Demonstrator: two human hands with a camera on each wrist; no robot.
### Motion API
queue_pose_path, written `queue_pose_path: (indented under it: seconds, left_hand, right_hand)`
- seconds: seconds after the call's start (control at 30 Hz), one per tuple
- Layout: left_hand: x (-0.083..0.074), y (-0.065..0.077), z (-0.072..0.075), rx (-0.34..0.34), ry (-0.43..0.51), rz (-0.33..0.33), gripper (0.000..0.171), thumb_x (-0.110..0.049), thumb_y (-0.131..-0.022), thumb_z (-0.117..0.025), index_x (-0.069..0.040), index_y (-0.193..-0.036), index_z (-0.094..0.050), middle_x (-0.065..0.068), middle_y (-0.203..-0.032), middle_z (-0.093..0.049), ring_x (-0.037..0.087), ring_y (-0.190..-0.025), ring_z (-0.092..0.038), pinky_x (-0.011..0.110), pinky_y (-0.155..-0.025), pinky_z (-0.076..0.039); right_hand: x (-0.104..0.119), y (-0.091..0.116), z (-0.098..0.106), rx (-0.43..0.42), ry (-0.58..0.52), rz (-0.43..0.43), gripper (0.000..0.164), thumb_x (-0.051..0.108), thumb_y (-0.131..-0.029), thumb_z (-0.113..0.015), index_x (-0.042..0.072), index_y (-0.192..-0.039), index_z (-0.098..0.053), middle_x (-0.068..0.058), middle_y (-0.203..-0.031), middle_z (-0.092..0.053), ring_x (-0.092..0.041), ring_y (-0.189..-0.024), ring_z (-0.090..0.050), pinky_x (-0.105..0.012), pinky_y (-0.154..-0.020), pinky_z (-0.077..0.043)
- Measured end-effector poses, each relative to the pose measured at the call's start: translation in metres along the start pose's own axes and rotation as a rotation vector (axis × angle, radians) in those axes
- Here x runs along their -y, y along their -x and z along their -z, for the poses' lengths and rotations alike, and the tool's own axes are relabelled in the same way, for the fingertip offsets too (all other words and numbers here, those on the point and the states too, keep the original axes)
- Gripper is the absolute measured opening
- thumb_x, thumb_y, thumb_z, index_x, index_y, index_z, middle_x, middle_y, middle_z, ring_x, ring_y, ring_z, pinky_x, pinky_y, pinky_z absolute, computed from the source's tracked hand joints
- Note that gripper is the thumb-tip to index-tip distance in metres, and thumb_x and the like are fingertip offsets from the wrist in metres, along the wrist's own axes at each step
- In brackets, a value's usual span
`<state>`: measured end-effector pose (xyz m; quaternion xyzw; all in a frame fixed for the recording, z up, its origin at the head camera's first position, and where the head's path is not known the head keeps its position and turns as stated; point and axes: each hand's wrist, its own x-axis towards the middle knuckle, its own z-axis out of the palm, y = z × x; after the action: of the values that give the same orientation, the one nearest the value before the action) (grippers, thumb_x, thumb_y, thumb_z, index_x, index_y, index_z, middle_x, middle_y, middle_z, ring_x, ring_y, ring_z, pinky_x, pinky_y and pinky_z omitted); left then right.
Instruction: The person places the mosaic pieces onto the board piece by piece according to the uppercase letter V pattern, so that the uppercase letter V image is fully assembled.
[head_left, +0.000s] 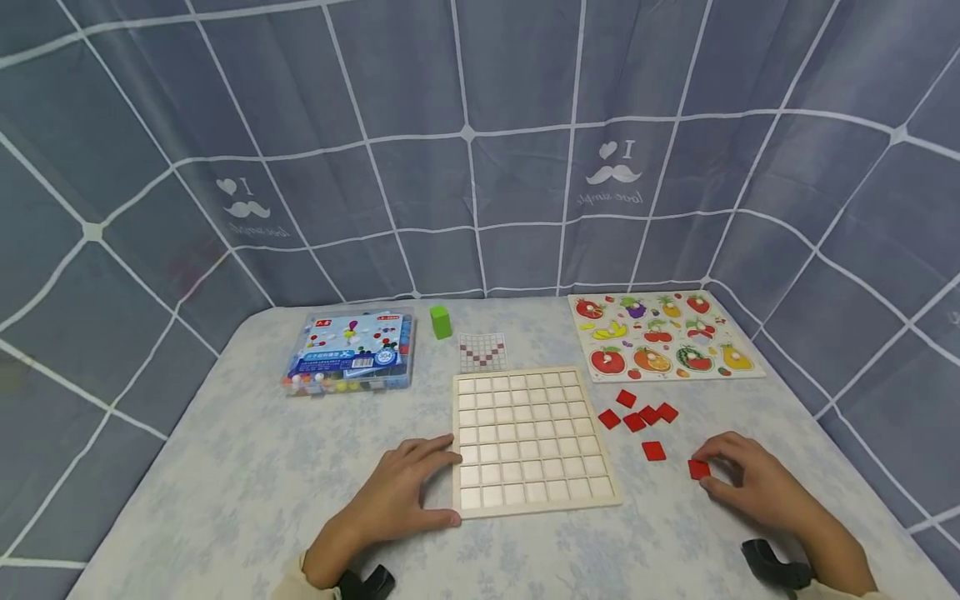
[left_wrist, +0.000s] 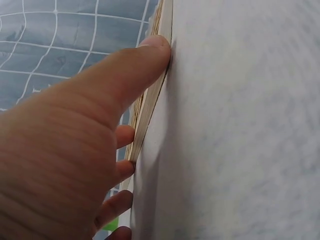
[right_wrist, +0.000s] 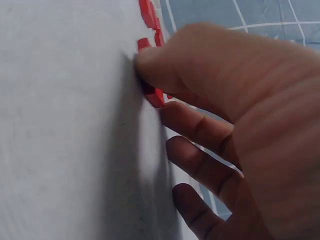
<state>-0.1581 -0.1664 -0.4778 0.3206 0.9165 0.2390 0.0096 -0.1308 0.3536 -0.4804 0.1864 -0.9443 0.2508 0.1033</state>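
A pale wooden grid board (head_left: 540, 509) is set near the middle of a mottled white worktop (head_left: 225, 500), and no red is seen in its squares. Its left edge is touched by the left hand (head_left: 401, 492), whose thumb and fingers are spread apart, the thumb at the near corner. Well to the right of the board, one red tile (head_left: 699, 469) is pinched between thumb and forefinger of the right hand (head_left: 761, 483). Six other red tiles (head_left: 654, 451) are scattered between that hand and the board.

The step in hand is judged to be the picking up of this single tile while the board is steadied. For the next move, a firm pinch and a clean lift from the worktop seem to be called for, with the loose tiles left undisturbed.

Beyond the board, a small patterned card (head_left: 482, 352) is placed (its marks form a rough V, though fine detail is lost).

Much of the pinched tile is covered by the thumb in the right wrist view, so whether it is fully off the surface cannot be told. In the left wrist view, little but the board's edge is shown. Both forearms are cut off below.
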Motion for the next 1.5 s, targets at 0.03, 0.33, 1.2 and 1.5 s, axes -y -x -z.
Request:
queue_pose_path:
  seconds: [0.03, 0.33, 1.2, 1.5]
  left_hand:
    - [0.0005, -0.0005, 0.0005, 0.000, 0.000, -0.003, 0.072, -0.069, -0.082, -0.071, -0.023, -0.138, -0.061, 0.003, -0.154, -0.045, 0.026, -0.131, -0.045, 0.056, -0.092, -0.039]
    - [0.0028, -0.0025, -0.0004, 0.002, 0.015, -0.007, 0.072, -0.070, -0.081, -0.071, -0.027, -0.137, -0.060, 0.001, -0.156, -0.043, 0.025, -0.132, -0.043, 0.057, -0.092, -0.037]
    - [0.0030, 0.0013, -0.0056, -0.017, 0.036, 0.009, 0.073, -0.069, -0.081, -0.072, -0.026, -0.138, -0.059, 0.001, -0.155, -0.044, 0.024, -0.130, -0.043, 0.053, -0.090, -0.037]
    - [0.0039, 0.0016, -0.0077, -0.019, 0.038, 0.005, 0.072, -0.070, -0.081, -0.072, -0.027, -0.138, -0.059, 0.001, -0.155, -0.044, 0.022, -0.128, -0.043, 0.054, -0.090, -0.036]
  right_hand:
    - [-0.0008, 0.0005, -0.0011, -0.014, -0.008, 0.013, 0.040, 0.009, -0.071, -0.091, 0.025, -0.102, -0.071, 0.012, -0.103, -0.062, -0.008, -0.097, -0.056, -0.012, -0.086, -0.039]
    - [-0.0022, 0.0037, -0.0025, -0.005, -0.024, -0.080, 0.036, 0.014, -0.072, -0.092, 0.023, -0.102, -0.075, 0.009, -0.102, -0.064, -0.005, -0.096, -0.057, -0.009, -0.082, -0.040]
    - [-0.0033, 0.0038, -0.0044, -0.017, -0.059, -0.106, 0.034, 0.007, -0.071, -0.091, 0.022, -0.095, -0.071, 0.006, -0.103, -0.062, 0.000, -0.095, -0.053, -0.003, -0.083, -0.032]
    - [-0.0054, 0.0072, -0.0080, -0.048, -0.082, -0.069, 0.036, 0.004, -0.070, -0.091, 0.021, -0.094, -0.071, 0.005, -0.101, -0.062, -0.001, -0.095, -0.053, -0.003, -0.084, -0.030]
